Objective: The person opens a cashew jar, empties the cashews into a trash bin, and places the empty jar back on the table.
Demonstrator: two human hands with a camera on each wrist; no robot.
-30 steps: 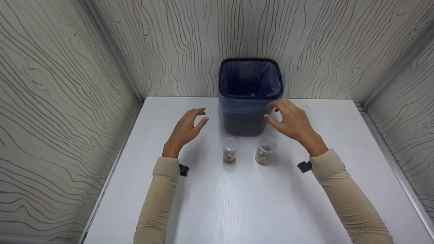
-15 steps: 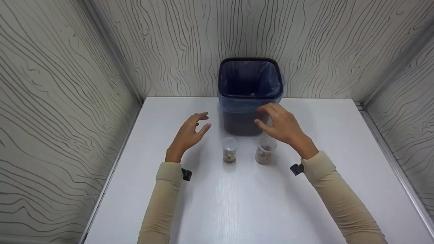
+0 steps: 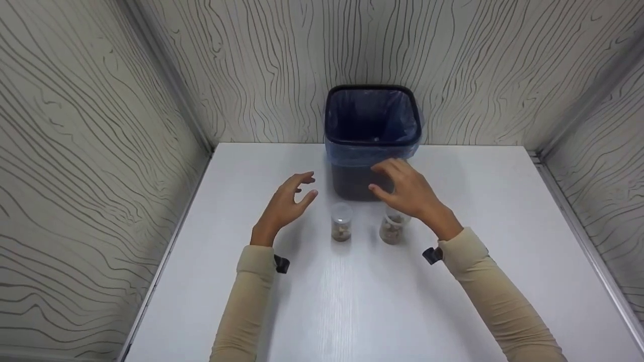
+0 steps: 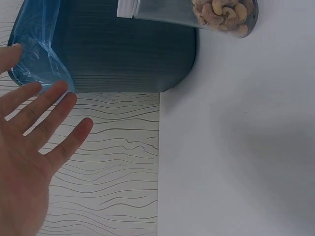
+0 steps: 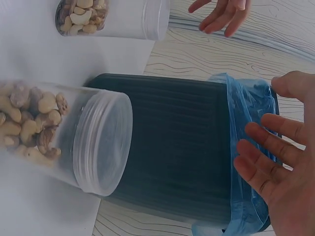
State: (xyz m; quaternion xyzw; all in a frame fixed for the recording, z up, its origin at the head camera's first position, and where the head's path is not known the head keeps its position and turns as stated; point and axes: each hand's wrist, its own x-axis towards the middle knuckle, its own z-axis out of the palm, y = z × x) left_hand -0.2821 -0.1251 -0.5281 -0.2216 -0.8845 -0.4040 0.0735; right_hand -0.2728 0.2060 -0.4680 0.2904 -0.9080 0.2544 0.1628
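- 2 clear jars are set upright on the white table (image 3: pixel 312 311), the left jar (image 3: pixel 341 230) and the right jar (image 3: pixel 391 233), on the near side of a lined bin (image 3: pixel 352 182).
- The left hand (image 3: pixel 285 205) is raised left of the left jar, fingers and thumb apart, nothing gripped.
- The right hand (image 3: pixel 410 193) is poised above the right jar's far side, likewise parted, nothing gripped.
- Nuts (image 5: pixel 34 123) are seen in both jars, which appear capped; the handling is judged not yet begun.

Pale walls (image 3: pixel 261 75) with dark, wavy grain lines flank a white table (image 3: pixel 342 311) on three sides.
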